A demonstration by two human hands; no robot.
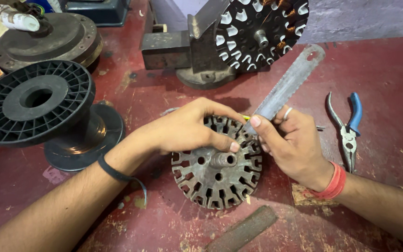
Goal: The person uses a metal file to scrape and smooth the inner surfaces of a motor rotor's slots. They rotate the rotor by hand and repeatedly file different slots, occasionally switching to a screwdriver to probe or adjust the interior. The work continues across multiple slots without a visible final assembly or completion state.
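Slotted metal stator core (215,177) lies flat on the worn red worktop (374,93), near the middle of the view, its round hub and centre hole facing up. Its far rim is hidden under both hands, so the slots there cannot be counted or checked. The left hand (187,128) rests over the upper left of the core, fingers curled down onto it and the thumb reaching toward the hub; it presses on the core rather than wrapping it. The right hand (290,140) is closed around the lower end of a flat grey toothed blade (288,84), which slants up and to the right; the blade's lower tip disappears behind the fingers where it meets the core's rim, so the exact contact point is hard to make out. A bit of yellow shows between the hands, too small to identify.

Blue-handled pliers (348,130) lie to the right, apart from the hands. A black plastic spool (38,105) stands at the left, its near flange partly behind the left forearm. A bench vise (187,51) at the back holds a second stator with copper windings (262,30), cut off by the top edge. A dark flat bar (243,228) lies at the bottom.
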